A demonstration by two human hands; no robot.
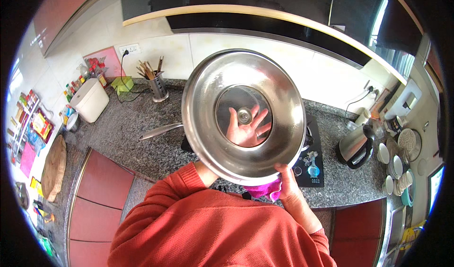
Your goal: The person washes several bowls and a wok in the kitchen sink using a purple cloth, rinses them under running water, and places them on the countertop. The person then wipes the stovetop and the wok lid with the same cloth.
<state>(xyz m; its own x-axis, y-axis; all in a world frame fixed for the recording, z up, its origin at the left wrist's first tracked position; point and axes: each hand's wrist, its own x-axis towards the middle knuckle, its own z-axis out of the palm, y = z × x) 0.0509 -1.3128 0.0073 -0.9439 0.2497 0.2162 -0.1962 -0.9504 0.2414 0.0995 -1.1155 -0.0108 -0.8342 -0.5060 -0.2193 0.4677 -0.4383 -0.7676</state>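
Observation:
A large steel lid (198, 107) with a round glass centre is held tilted before me, its inner side facing up. Through the glass, my left hand (244, 127) shows behind it, palm towards me and fingers spread around the knob fitting (244, 116), supporting the lid from its far side. My right hand (289, 180) grips the lower right rim with its thumb on the edge and has a bright purple cloth (264, 189) bunched against it. A metal pan handle (161, 130) sticks out left, from under or behind the lid. Part of the black glass stove (314, 153) shows at the right.
On the granite counter (134, 125) stand a utensil holder (157, 89), a green box (122, 84), a white bin (90, 99) and a round wooden board (54, 167). To the right are an electric kettle (354, 148) and stacked bowls (396, 166). A range hood (262, 33) hangs above.

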